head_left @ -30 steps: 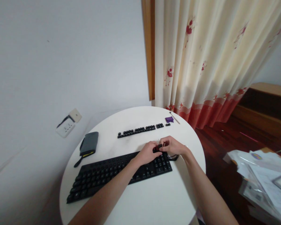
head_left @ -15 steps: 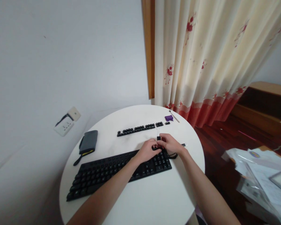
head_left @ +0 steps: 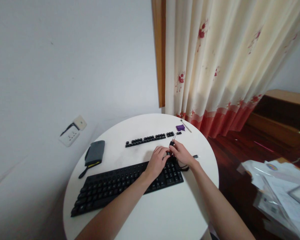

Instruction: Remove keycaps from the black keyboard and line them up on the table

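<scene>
My right hand is closed around the black handle of a keycap puller, whose thin wire prongs point up and away over the table. Close beside it, my left hand pinches a small black keycap between thumb and fingers; most of it is hidden. Both hands hover over the upper right part of a black keyboard, which lies slanted on the white round table. Beyond the hands, loose black keycaps are laid out in rows.
A purple cloth and a thin brush lie at the far right. A black cable with a USB plug sits by my right wrist. To the left is a grey pouch. The wall and curtain stand behind the table.
My right hand has tilted the puller, so its prongs now lean to the right. My left hand has lifted slightly from the keyboard, its fingers still pinched beside the right hand.
</scene>
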The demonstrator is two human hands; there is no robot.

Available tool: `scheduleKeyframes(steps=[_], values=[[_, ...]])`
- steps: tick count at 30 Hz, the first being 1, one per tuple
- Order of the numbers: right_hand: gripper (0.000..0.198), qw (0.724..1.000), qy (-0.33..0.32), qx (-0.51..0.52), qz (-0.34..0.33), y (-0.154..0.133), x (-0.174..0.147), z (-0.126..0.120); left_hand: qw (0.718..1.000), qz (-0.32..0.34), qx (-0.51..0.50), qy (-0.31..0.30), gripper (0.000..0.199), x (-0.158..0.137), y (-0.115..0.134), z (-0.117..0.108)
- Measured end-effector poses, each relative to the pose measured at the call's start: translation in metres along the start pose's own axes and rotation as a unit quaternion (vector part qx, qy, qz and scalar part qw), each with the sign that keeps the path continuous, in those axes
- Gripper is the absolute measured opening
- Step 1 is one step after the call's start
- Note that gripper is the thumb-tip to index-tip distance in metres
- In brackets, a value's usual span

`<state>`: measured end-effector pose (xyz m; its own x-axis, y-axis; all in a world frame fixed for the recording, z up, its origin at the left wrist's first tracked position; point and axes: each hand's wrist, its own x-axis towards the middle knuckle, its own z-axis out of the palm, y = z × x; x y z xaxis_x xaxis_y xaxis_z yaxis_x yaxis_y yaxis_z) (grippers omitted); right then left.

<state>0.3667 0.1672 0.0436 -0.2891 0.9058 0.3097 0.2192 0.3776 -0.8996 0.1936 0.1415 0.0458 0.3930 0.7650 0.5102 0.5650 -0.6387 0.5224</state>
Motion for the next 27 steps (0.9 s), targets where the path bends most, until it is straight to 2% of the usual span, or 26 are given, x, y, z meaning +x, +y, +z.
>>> scheduleKeyframes(steps=[2, 6, 9, 12, 14, 16, 18, 20, 23, 27], values=[[0.016, 1.000, 0.009, -0.011, -0.007, 0.001, 0.000, 0.000, 0.999, 0.035, 0.039, -0.007, 0.017, 0.000, 0.001, -0.002], [0.016, 0.999, 0.015, -0.013, -0.027, 0.001, 0.001, 0.000, 0.994, 0.055, 0.090, -0.002, 0.019, -0.001, 0.006, -0.004], [0.018, 0.999, 0.029, 0.021, -0.023, -0.001, 0.002, 0.001, 0.995, 0.058, 0.078, 0.018, 0.017, -0.002, 0.008, -0.006], [0.018, 0.996, 0.065, 0.057, -0.015, -0.003, 0.005, 0.001, 0.997, 0.033, 0.049, 0.054, 0.015, 0.002, 0.005, -0.009], [0.018, 0.988, 0.133, 0.074, -0.011, -0.002, 0.008, -0.002, 0.996, 0.002, 0.046, 0.070, 0.014, 0.011, -0.001, -0.011], [0.020, 0.966, 0.245, 0.080, -0.011, -0.001, 0.010, -0.009, 0.996, -0.027, 0.067, 0.061, 0.012, 0.025, -0.009, -0.008], [0.020, 0.928, 0.364, 0.084, -0.015, 0.000, 0.012, -0.019, 0.994, -0.043, 0.100, 0.024, 0.010, 0.044, -0.014, 0.001], [0.020, 0.887, 0.453, 0.089, -0.021, 0.002, 0.012, -0.029, 0.990, -0.052, 0.131, -0.021, 0.012, 0.064, -0.017, 0.016], [0.022, 0.848, 0.522, 0.085, -0.030, 0.005, 0.012, -0.041, 0.983, -0.063, 0.155, -0.073, 0.011, 0.094, -0.018, 0.048], [0.022, 0.836, 0.542, 0.077, -0.037, 0.011, 0.013, -0.045, 0.978, -0.068, 0.170, -0.097, 0.011, 0.127, -0.017, 0.085]])
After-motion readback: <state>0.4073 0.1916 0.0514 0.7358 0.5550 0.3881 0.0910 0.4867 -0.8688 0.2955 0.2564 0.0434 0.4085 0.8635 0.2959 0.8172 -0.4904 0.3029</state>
